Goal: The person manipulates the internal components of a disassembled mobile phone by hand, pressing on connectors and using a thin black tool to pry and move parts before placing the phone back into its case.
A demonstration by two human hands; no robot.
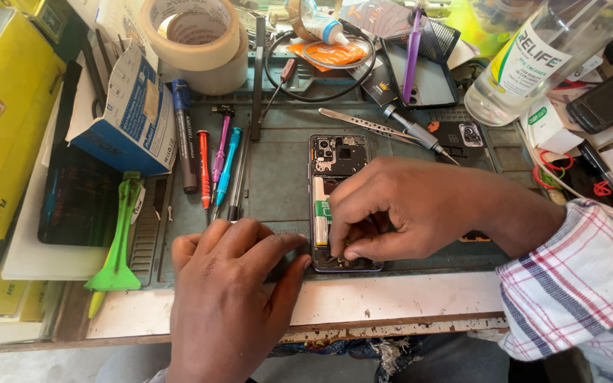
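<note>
On a cluttered repair surface (406,298), the right hand (399,209) pinches inside an opened phone (340,167) – fragile, best held by its edges – while the left hand (232,284) lies flat, fingers together, beside it.

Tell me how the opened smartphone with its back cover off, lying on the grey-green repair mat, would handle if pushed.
The opened smartphone looks flat and stiff, so it would probably slide, not roll. Its exposed boards seem fragile. The left hand braces its edge, likely limiting slip.

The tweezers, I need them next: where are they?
In the head view, the tweezers lie on the grey mat above the opened phone, right of centre, beside a screwdriver.
</note>
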